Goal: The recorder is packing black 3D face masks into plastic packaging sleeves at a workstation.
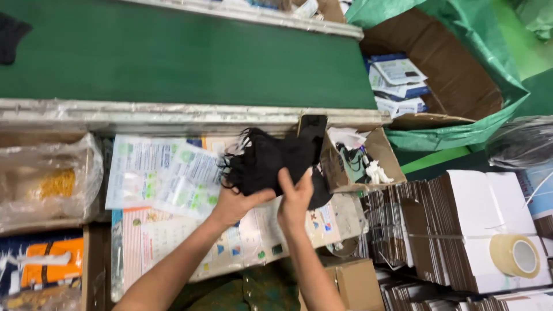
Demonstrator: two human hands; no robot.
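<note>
Right now the fingers (299,184) of both hands are closed around a bunch of black masks (271,158). Left hand (233,204) holds from below, right hand (295,198) beside it. They hover over printed plastic bags (167,178) on the tabletop (345,216), near a green belt (190,57).

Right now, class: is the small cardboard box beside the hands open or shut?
Open: the small cardboard box has its flaps spread and small items visible inside.

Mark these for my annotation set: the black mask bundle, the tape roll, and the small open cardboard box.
black mask bundle (271,158), head view, middle of the fabric.
tape roll (514,255), head view, its outer band.
small open cardboard box (333,167), head view, its near wall.
</note>
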